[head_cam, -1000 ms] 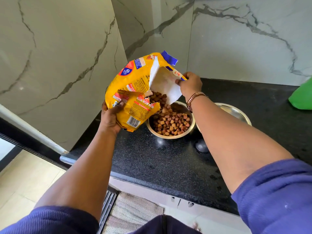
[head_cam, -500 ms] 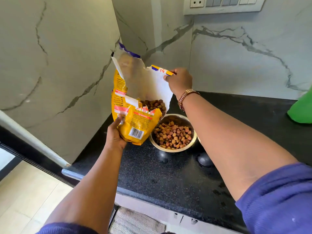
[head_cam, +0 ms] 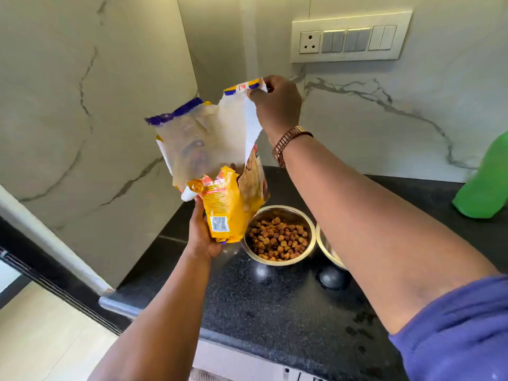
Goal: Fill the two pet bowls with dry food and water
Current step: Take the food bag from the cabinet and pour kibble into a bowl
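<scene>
The limp, crinkly food bag (head_cam: 228, 204) needs 2 holds: left hand (head_cam: 202, 237) grips its base, right hand (head_cam: 276, 104) pinches its torn top.

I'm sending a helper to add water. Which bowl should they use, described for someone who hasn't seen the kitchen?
On the black counter two steel bowls sit side by side. Use the right bowl, half hidden behind the forearm; unlike the left bowl, it shows no kibble.
</scene>
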